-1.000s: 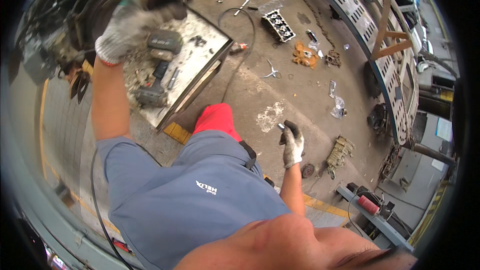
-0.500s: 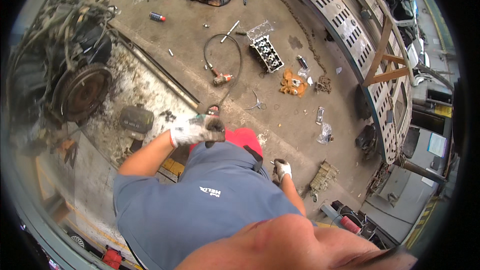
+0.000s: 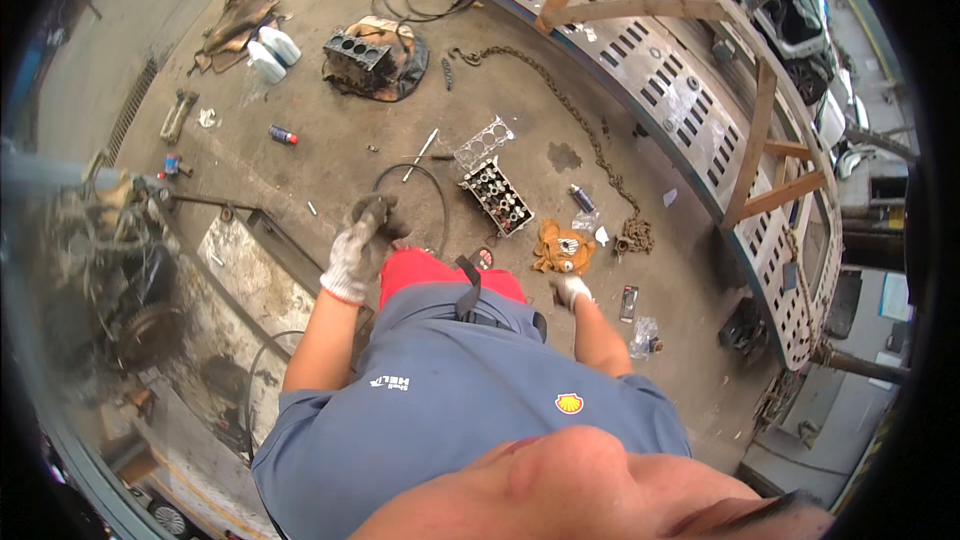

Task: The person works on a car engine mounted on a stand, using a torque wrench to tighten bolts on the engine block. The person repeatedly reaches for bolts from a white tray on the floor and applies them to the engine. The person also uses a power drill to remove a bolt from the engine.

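The cylinder head [image 3: 497, 197] lies on the floor [image 3: 330, 165] between the engine block [image 3: 357, 62], farther left, and the chain [image 3: 636, 234], right.

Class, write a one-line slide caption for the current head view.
Gloved left hand and right hand, with a cylinder head, orange cloth and chain on the floor ahead.

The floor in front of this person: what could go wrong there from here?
The looped hose lies on the floor close in front of the person, so a foot might catch in it.

The thin gasket lies uncovered beside the cylinder head; a careless step could perhaps bend it.

The chain lies loose to the right of the cylinder head, and it may trip somebody walking there.
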`<state>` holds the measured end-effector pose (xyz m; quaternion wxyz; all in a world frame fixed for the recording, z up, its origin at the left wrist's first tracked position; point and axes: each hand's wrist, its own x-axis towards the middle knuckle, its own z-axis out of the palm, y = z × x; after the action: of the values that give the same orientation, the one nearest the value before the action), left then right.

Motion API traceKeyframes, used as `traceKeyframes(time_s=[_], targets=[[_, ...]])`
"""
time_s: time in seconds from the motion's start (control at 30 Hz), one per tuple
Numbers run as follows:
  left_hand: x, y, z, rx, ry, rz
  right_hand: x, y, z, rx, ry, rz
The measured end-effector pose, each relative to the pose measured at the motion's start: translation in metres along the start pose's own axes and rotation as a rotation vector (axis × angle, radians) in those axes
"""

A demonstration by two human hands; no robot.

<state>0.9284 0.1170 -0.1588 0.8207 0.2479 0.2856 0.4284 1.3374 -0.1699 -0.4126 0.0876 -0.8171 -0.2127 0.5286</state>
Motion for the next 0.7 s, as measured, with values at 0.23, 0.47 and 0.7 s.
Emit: traceKeyframes(time_s=[0.23,0.47,0.7], targets=[[0.182,-0.061,0.074,-0.059,0.005,-0.126,0.061,-0.247,-0.131,0.767,-0.134,-0.275],[0.41,-0.121,0.082,0.222,0.017,-0.539,0.106,-0.431,-0.194,0.77,-0.198,-0.54],[0.699,-0.105,0.095,0.511,-0.264,-0.737,0.284,-0.596,-0.278,0.705,-0.117,-0.286]])
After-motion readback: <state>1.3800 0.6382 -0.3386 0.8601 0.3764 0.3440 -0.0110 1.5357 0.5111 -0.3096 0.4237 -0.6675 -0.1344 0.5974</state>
